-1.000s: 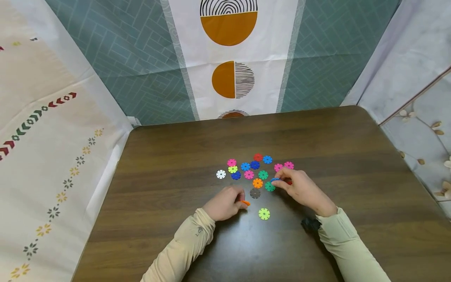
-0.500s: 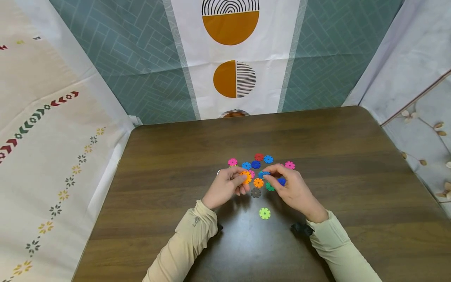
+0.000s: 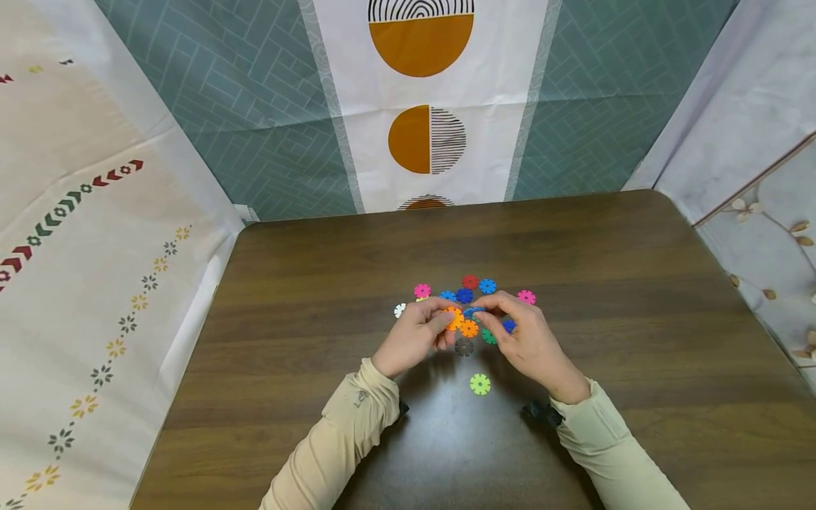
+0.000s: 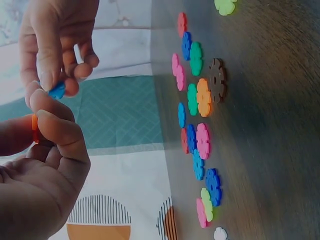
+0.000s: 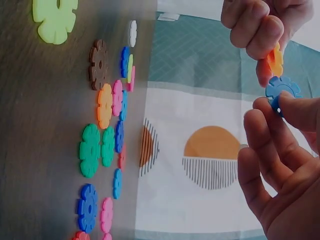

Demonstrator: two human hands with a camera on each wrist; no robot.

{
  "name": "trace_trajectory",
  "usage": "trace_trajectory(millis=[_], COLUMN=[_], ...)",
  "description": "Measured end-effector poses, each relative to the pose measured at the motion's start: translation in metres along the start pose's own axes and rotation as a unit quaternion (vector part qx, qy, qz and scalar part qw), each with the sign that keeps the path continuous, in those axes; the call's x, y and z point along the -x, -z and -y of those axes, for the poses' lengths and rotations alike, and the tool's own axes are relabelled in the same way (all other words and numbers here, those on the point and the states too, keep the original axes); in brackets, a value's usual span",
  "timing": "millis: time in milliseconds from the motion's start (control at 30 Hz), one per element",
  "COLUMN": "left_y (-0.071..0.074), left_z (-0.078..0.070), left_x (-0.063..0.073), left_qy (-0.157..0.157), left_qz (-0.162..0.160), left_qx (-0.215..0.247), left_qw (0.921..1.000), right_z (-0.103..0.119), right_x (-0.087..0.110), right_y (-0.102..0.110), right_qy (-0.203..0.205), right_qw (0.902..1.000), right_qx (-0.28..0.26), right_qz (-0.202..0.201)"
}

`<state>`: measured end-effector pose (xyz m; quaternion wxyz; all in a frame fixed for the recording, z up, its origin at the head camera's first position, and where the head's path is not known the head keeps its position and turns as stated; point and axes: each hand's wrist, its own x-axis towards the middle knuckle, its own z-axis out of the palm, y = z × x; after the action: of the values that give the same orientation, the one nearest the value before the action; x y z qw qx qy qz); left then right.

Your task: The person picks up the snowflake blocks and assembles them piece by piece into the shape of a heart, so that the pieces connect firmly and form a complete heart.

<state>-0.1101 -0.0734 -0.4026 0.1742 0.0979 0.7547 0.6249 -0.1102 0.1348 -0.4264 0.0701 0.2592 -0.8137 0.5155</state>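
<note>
My left hand (image 3: 411, 336) pinches an orange notched plastic disc (image 3: 454, 318) between thumb and fingers. Facing it, my right hand (image 3: 528, 341) pinches a blue notched disc (image 5: 281, 90). Both are raised over the table, with the two discs close together, edge towards edge. The right wrist view shows the blue disc's face, its lower edge under the thumb. In the left wrist view the orange disc (image 4: 35, 128) appears nearly edge-on, partly hidden by fingers.
Several similar discs lie flat below the hands, among them a brown one (image 5: 98, 65), a green one (image 5: 90, 150) and a pink one (image 3: 422, 291). A yellow-green disc (image 3: 480, 384) lies apart, nearer the person. Fabric hangs behind the wooden table (image 3: 306, 276).
Both hands have risen from the table and come together with their discs above the loose pieces. During the last half second the orange disc has drawn slightly closer to the blue one.
</note>
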Motion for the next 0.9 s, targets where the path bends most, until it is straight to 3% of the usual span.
trace_trajectory(millis=[433,900], left_y=[-0.0045,-0.0092], left_z=[-0.0049,-0.0056], left_x=[0.0004,-0.002], left_qy=[-0.009,-0.008], left_qz=[0.007,-0.011], left_qx=[-0.015,-0.04], left_qw=[0.9998,0.9991], right_z=[0.0023,0.0018], right_x=[-0.0016,-0.0063], right_y=[-0.0022,-0.0019], right_qy=[0.035,0.064], right_qw=[0.9993,0.9976], right_qx=[0.013,0.02], right_qz=[-0.005,-0.015])
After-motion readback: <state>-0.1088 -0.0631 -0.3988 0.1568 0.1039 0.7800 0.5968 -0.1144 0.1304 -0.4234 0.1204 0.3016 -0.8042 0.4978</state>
